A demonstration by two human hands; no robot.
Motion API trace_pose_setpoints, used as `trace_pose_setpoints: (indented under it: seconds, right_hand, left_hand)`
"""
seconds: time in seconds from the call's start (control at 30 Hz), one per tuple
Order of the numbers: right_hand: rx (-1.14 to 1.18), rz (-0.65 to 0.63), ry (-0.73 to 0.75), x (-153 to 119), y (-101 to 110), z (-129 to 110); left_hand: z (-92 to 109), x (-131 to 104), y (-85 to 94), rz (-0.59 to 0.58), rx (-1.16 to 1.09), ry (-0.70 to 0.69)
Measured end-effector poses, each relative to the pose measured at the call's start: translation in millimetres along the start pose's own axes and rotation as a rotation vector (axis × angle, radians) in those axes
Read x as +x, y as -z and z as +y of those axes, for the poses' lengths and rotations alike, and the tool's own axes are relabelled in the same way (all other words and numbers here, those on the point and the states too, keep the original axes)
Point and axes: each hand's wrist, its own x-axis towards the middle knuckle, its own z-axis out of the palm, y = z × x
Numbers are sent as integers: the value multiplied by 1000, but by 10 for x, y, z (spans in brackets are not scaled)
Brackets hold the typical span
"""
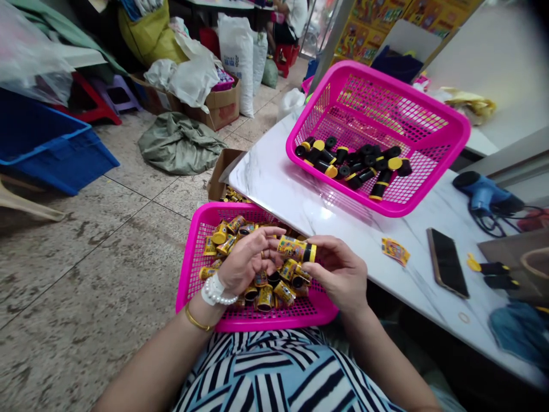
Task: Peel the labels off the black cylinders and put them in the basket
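My right hand [341, 272] pinches the black and yellow end of a small tube [292, 248] between thumb and fingers. The tube lies nearly level, with a printed yellow sleeve round most of it. At its other end is my left hand [251, 257], palm turned up and fingers apart; whether they touch the tube is unclear. Both hands are over a pink basket [187, 286] in front of my body, which holds many similar yellow-wrapped tubes [265, 298]. A loose flat printed sleeve [395, 250] lies on the white table to the right.
On the marble-patterned table [266, 171] stands another pink basket [446, 129] with bare black tubes [364, 163]. A phone [447, 262], a blue heat gun or dryer [486, 193] and its cable lie at right. A blue crate [55, 151], cardboard boxes and sacks occupy the floor. A person sits far back.
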Motion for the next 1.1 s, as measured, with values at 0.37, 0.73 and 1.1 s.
trace_pose_setpoints:
  seconds: [0.37, 0.73, 1.1]
  right_hand:
    - [-298, -105, 120, 88, -21, 117]
    - [-438, -50, 276, 150, 109, 101]
    - [172, -40, -311, 42, 87, 297]
  left_hand:
    - [-46, 121, -35, 150, 281, -9]
    - [28, 259, -150, 20, 353, 60]
    - [23, 244, -242, 47, 1014, -256]
